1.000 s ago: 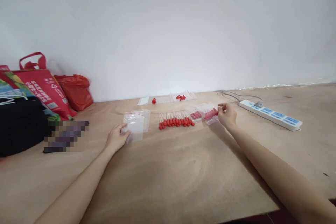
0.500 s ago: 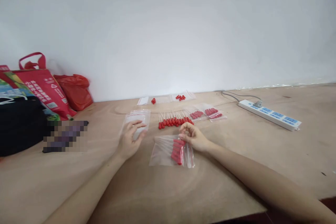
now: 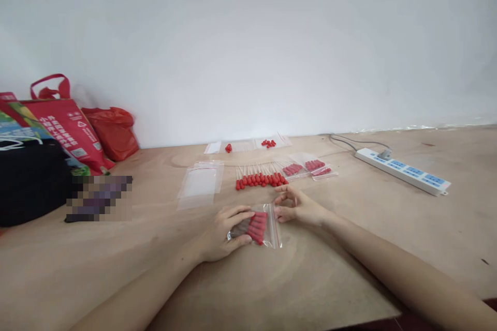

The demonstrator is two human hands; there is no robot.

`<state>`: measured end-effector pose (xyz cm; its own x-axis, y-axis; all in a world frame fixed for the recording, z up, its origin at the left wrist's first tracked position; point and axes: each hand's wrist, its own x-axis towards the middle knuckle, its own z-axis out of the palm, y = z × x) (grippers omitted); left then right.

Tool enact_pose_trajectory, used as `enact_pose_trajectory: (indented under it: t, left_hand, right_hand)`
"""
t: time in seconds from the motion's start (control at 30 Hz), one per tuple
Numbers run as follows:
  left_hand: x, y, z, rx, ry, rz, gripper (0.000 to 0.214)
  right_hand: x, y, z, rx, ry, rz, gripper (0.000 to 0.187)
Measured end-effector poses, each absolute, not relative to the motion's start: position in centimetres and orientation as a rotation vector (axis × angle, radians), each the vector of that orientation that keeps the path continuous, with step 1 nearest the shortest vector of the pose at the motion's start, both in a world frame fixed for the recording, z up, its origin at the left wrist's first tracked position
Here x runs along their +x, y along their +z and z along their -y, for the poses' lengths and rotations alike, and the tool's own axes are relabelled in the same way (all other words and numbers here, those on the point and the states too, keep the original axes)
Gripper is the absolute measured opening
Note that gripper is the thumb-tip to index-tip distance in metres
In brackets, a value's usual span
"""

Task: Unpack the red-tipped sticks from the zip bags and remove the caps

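Note:
A clear zip bag [image 3: 273, 235] with several red-tipped sticks inside lies in front of me, its seal end to the right. My left hand [image 3: 223, 232] rests over the bag's left end, its fingers and thumb holding it on either side of the sticks and hiding part of them. At the far corner of the seal end, my right hand [image 3: 297, 207] has its thumb and curled fingers on the bag's edge. Just beyond is a row of loose red-tipped sticks [image 3: 260, 180]. Flat zip bags [image 3: 200, 181] without sticks lie to the left.
Filled zip bags [image 3: 298, 167] lie behind the row at right. Small red pieces [image 3: 268, 143] sit on bags near the wall. A power strip [image 3: 404, 170] is at right; a red tote bag [image 3: 70, 132], red plastic bag [image 3: 112, 132] and black bag [image 3: 33, 181] stand left.
My left hand has moved right and nearer, from above the flat bags onto the filled zip bag, and closed on it. That bag has shifted slightly left; my right hand stays by its seal end.

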<state>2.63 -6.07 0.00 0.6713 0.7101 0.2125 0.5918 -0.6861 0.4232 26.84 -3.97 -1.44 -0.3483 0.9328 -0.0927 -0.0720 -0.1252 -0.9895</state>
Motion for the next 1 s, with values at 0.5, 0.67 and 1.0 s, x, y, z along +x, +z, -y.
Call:
enact_pose_trajectory:
  t: [0.5,0.67,1.0]
  left_hand:
    - [5.3,0.9,4.1,2.640,0.713,-1.018,0.029]
    - [6.4,0.6,3.0,2.825,0.696,-0.873,0.029]
    - [6.6,0.3,3.1,2.936,0.880,-0.737,0.024]
  right_hand:
    - [24.6,-2.3,4.1,-1.005,1.553,1.187,0.082]
    - [24.1,-2.4,4.2,-0.985,1.512,1.217,0.086]
    - [24.0,-3.1,4.2,-1.000,1.454,1.239,0.079]
